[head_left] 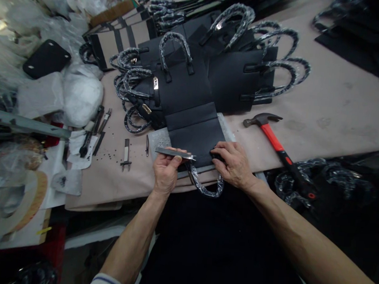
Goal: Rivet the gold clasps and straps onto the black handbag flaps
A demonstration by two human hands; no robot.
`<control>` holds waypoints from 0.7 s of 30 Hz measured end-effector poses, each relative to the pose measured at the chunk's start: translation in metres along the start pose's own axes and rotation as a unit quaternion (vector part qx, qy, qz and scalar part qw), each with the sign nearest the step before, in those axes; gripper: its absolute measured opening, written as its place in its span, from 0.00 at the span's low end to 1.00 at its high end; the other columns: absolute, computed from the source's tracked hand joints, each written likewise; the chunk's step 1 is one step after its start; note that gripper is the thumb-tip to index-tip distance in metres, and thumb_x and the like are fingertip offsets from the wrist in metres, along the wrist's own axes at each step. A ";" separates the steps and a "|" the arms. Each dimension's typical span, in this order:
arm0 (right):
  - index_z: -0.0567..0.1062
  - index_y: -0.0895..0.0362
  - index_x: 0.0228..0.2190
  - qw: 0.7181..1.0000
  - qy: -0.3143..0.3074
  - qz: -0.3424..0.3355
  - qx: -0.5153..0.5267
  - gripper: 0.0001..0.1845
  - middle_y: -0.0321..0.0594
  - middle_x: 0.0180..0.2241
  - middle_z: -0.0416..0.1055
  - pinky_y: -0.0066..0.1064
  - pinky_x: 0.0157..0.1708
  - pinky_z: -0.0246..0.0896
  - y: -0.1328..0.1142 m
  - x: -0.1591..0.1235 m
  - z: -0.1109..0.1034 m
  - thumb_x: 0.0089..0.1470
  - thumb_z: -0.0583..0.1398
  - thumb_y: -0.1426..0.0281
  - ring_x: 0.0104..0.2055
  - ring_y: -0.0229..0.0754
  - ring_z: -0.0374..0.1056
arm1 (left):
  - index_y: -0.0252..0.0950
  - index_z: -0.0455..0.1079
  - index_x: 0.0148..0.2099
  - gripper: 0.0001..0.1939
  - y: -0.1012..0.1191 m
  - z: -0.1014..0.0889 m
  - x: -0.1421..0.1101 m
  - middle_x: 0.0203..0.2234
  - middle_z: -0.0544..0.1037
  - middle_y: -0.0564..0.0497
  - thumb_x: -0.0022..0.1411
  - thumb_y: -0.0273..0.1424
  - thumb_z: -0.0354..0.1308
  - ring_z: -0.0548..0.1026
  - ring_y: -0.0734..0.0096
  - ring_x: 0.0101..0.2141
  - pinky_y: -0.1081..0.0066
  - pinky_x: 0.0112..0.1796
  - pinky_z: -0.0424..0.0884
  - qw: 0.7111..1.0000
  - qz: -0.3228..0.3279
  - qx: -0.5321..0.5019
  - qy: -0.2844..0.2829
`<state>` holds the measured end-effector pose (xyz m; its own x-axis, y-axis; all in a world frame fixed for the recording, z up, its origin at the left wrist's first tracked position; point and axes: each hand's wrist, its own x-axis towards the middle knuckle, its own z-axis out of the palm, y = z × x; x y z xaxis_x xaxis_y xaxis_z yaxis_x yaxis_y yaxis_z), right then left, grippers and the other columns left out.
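On the table [328, 104], a black panel [194, 136] lies over a pale slab [160, 136], its plastic-wrapped handle [203, 189] at the near edge. The right hand [235, 164] curls at the panel's edge; whether it pinches anything cannot be told. The left hand [166, 173] grasps a pronged metal tool [175, 153] above the panel, seemingly a positioning step, calling for steady alignment.
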<state>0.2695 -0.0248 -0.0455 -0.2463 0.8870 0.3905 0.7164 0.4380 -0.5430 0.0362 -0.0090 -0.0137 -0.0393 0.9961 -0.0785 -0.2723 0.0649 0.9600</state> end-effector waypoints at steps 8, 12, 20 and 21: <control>0.75 0.55 0.46 1.000 0.002 0.000 0.001 0.11 0.47 0.48 0.72 0.48 0.49 0.59 -0.001 0.001 0.000 0.63 0.58 0.67 0.48 0.54 0.64 | 0.40 0.69 0.47 0.23 0.004 0.003 -0.006 0.36 0.82 0.52 0.55 0.41 0.75 0.84 0.61 0.37 0.58 0.44 0.83 0.998 -0.004 -0.053 -0.035; 0.75 0.56 0.45 1.000 0.005 -0.004 -0.002 0.11 0.47 0.48 0.72 0.48 0.50 0.60 -0.002 0.000 0.000 0.63 0.58 0.67 0.48 0.54 0.65 | 0.36 0.72 0.46 0.19 0.000 0.000 -0.004 0.37 0.83 0.49 0.58 0.38 0.73 0.84 0.63 0.37 0.64 0.43 0.82 0.998 0.053 0.017 -0.017; 0.75 0.57 0.45 1.000 0.004 -0.007 -0.012 0.10 0.48 0.48 0.72 0.48 0.48 0.60 -0.005 0.002 -0.003 0.64 0.58 0.68 0.47 0.54 0.65 | 0.34 0.74 0.43 0.10 -0.010 -0.005 -0.002 0.36 0.84 0.48 0.62 0.32 0.67 0.84 0.65 0.37 0.69 0.42 0.81 0.977 0.111 0.184 -0.010; 0.75 0.57 0.45 1.000 0.004 -0.007 -0.011 0.10 0.48 0.48 0.72 0.48 0.48 0.59 -0.005 0.002 -0.003 0.64 0.58 0.68 0.47 0.54 0.65 | 0.34 0.75 0.43 0.09 -0.012 -0.004 -0.002 0.37 0.84 0.48 0.62 0.32 0.66 0.83 0.65 0.38 0.68 0.43 0.81 0.975 0.114 0.193 -0.009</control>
<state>0.2676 -0.0252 -0.0394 -0.2522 0.8793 0.4040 0.7275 0.4476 -0.5200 0.0353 -0.0115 -0.0259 -0.0388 0.9881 0.1491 0.1225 -0.1434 0.9821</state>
